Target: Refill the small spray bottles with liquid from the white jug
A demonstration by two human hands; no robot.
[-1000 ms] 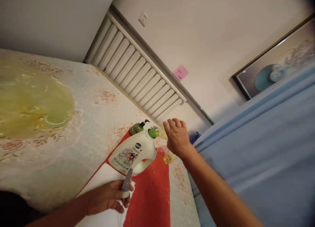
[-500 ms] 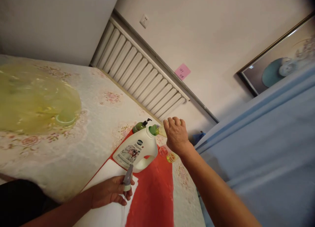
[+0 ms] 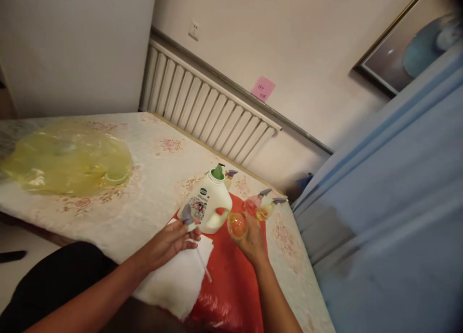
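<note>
My left hand (image 3: 173,241) is closed on a grey trigger spray head (image 3: 187,216), whose thin clear dip tube (image 3: 204,265) slants down over the white cloth. In my right hand (image 3: 253,239) is a small clear bottle (image 3: 237,226) without a spray head; its contents look yellowish, with the red sheet showing through. Just left of that bottle stands a white detergent jug (image 3: 216,198) with a handle, a flowered label and a green pouring spout (image 3: 217,172). Beyond my right hand are a pink spray bottle (image 3: 252,205) and a yellow spray bottle (image 3: 265,210).
A red sheet (image 3: 231,275) and a white cloth (image 3: 173,289) lie on the flowered tablecloth (image 3: 152,154). At left rests a yellow plastic bag (image 3: 68,159). Another spray bottle (image 3: 228,179) is partly behind the jug. A radiator (image 3: 206,106) and blue curtain (image 3: 383,179) border the table.
My right hand has come down and back from the jug's spout with the bottle, now right of the jug. My left hand has risen slightly with the spray head. The view has shifted.
</note>
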